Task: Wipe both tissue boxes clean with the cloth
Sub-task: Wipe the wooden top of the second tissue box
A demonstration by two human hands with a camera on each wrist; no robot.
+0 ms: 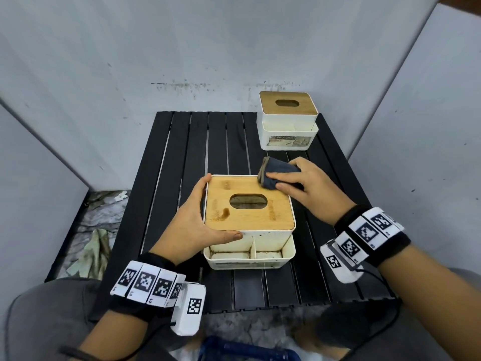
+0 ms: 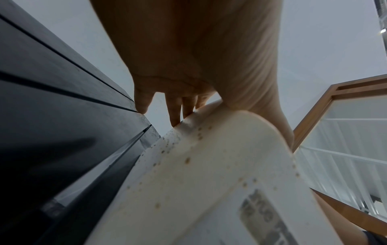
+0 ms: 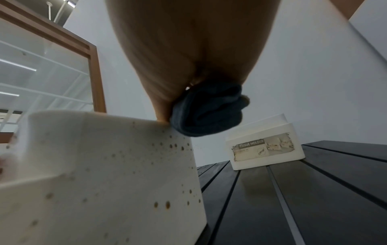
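Note:
A white tissue box (image 1: pixel 260 239) with a stained bamboo lid (image 1: pixel 247 217) stands near the middle of the black slatted table (image 1: pixel 182 157). Brown specks dot its side (image 3: pixel 104 165) and its corner (image 2: pixel 199 165). My left hand (image 1: pixel 200 225) grips its left side, thumb on the front wall, fingers round the far corner. My right hand (image 1: pixel 302 186) holds a bunched dark blue cloth (image 1: pixel 276 171) against the lid's far right corner; the same cloth (image 3: pixel 207 111) shows in the right wrist view. A second tissue box (image 1: pixel 287 121), labelled, stands at the table's far right, and this second box (image 3: pixel 266 144) looks cleaner.
Grey walls close in behind and on both sides of the table. Left of the table, crumpled rags (image 1: pixel 96 246) lie on a marbled floor. A blue object (image 1: pixel 247 350) sits below the table's near edge.

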